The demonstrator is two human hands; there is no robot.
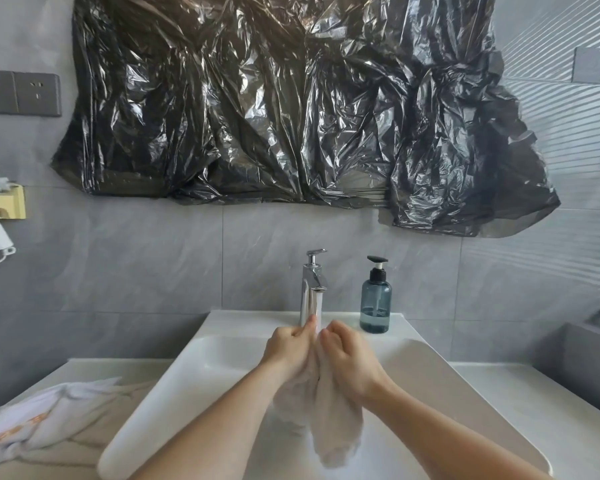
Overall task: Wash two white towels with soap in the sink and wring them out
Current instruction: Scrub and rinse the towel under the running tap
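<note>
Grey-tiled wall, black plastic sheet (291, 105) taped across. White sink (146, 410) below, tap (312, 285) running. Both hands, left hand (288, 348) and right hand (350, 362), curled round wet white towel (333, 431) under stream. Second towel (42, 420) lying left on counter. Soap bottle (375, 299) beside tap.

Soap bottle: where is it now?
Head view: the soap bottle stands on the sink ledge, right of the faucet, beyond the right hand.

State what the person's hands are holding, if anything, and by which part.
Both the left hand and the right hand grip one white towel by its upper end, under the tap; the rest hangs down.
</note>
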